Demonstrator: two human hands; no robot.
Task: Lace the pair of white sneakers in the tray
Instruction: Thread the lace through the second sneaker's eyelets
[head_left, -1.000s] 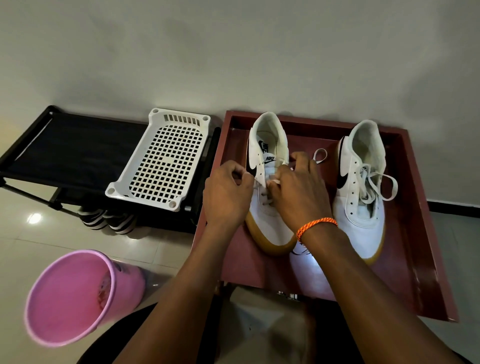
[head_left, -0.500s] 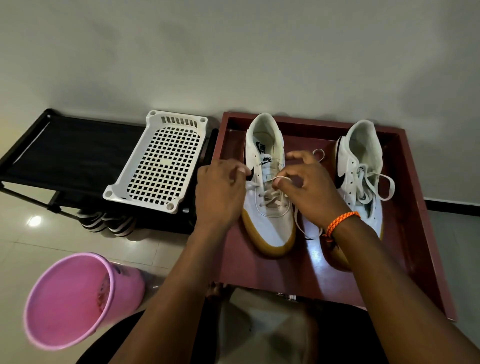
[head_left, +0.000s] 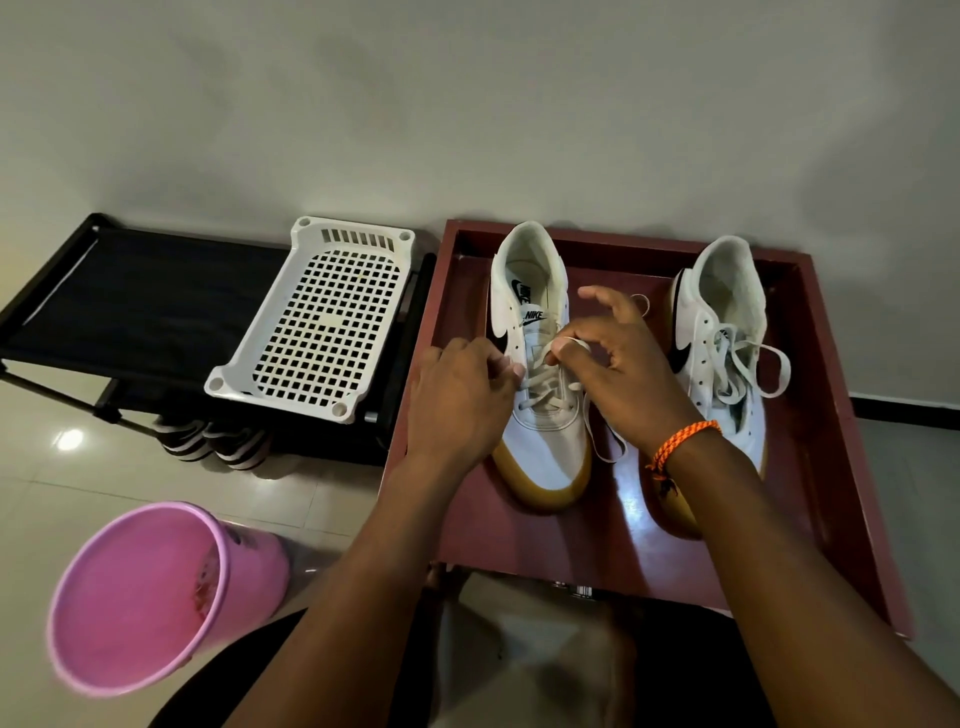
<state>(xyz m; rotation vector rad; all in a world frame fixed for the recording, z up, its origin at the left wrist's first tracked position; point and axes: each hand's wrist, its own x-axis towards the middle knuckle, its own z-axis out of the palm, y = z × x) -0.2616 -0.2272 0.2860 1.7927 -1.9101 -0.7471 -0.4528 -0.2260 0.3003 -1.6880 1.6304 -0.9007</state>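
Inside the dark red tray (head_left: 826, 467), your two white sneakers stand side by side with toes toward you. On the left sneaker (head_left: 540, 415) your left hand (head_left: 457, 400) rests against the eyelet row on its left flank, fingers curled close together with the tips pressed at the eyelets; whether they pinch the lace cannot be told. Your right hand (head_left: 623, 374), with an orange bracelet (head_left: 680, 441) at the wrist, pinches a loop of the white lace (head_left: 571, 343) between thumb and forefinger over the tongue, the other fingers spread. A loose end of that lace trails onto the tray floor between the shoes. To the right, the right sneaker (head_left: 727, 332) carries slack, untied laces. Left of the tray a white perforated basket (head_left: 322, 322) lies on a black rack (head_left: 135, 301); nearer, a pink bucket (head_left: 150, 592) sits on the tiled floor.
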